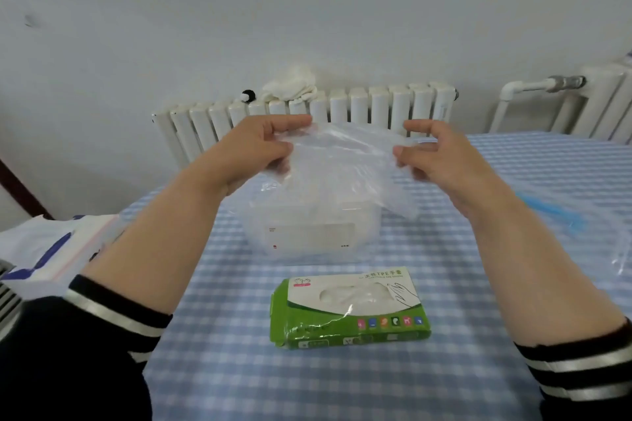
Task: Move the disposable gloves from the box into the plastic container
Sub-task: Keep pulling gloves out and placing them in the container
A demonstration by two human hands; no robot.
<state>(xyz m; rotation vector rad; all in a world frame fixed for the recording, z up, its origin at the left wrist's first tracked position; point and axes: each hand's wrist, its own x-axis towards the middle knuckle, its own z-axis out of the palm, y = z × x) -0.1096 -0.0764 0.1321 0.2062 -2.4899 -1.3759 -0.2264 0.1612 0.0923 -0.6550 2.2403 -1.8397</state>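
I hold the clear glove (pixel 342 154) stretched sideways between my left hand (pixel 263 150) and right hand (pixel 434 161), each grip pinching one end, directly above the plastic container (pixel 321 232), with the box (pixel 349 308) nearer to me.

The box (pixel 349 308) lies on the counter (pixel 222 369) at 6 o'clock; the container (pixel 318 232) sits behind it at 12, seemingly under a glove (pixel 342 154) stretched between both hands.
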